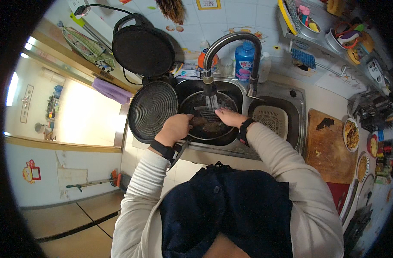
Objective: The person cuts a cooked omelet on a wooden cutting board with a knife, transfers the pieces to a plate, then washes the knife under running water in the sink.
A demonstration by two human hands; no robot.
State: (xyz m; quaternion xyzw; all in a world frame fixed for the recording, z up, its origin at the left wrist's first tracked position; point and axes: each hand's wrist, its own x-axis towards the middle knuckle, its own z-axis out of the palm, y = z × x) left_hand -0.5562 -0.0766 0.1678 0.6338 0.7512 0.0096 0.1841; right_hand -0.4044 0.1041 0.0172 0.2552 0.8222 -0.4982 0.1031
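A dark round frying pan (230, 99) sits in the left basin of a steel sink (241, 84), its handle (180, 156) pointing toward me over the front edge. Water runs from the gooseneck faucet (210, 88) into the pan. My left hand (175, 127) is curled at the pan's left side, its fingers closed around a brown object (198, 121), which it partly hides. Over the pan's right side, my right hand (228, 117) reaches to the edge of the stream; its fingertips' contact is unclear. Dark slatted lines (205, 112) show under the water between the hands.
An opened electric griddle (154, 109) stands left of the sink, lid (143, 50) raised. A plastic basket (272, 117) sits in the right basin. Behind are bottles, including blue detergent (244, 61). At right lie a wooden cutting board (332, 151) and a food plate (350, 135).
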